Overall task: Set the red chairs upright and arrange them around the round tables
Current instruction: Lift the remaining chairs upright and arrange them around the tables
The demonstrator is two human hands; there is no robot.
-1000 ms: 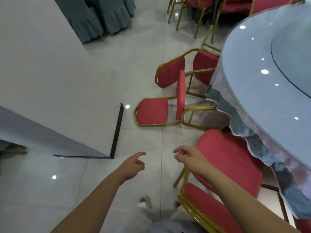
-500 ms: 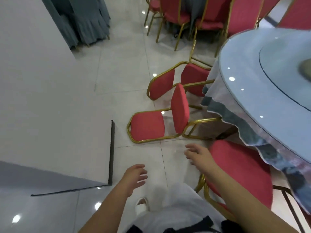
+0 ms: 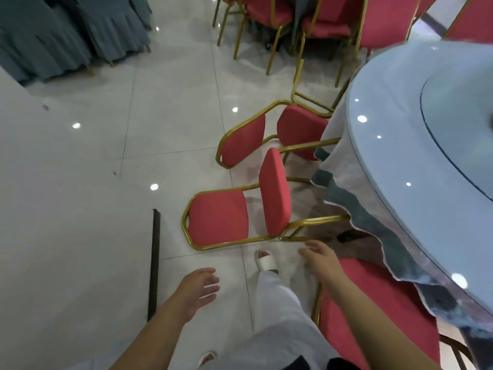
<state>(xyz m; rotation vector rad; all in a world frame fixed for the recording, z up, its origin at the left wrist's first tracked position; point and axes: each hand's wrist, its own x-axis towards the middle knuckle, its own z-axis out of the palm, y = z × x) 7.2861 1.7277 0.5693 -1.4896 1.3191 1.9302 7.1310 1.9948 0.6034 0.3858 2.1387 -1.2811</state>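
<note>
A red chair with a gold frame [image 3: 221, 220] lies on its back on the floor just ahead of me, legs pointing under the round table [image 3: 416, 166]. A second red chair [image 3: 245, 140] lies tipped over behind it, also against the tablecloth. An upright red chair [image 3: 378, 303] stands at my right, tucked to the table. My left hand [image 3: 198, 289] hangs over the floor tiles with fingers loosely spread, holding nothing. My right hand [image 3: 321, 259] reaches forward with relaxed fingers, a short way from the near chair's frame, touching nothing.
A white wall corner with a dark baseboard [image 3: 154, 263] juts in at the left. Several upright red chairs [image 3: 325, 25] ring another table at the back. Grey-covered chairs [image 3: 80, 36] stand at the back left. My sandalled foot [image 3: 266, 260] steps beside the fallen chair.
I have walked closer to the fallen chairs. Both hands have opened out and moved forward, the right one nearing the near chair's frame.
</note>
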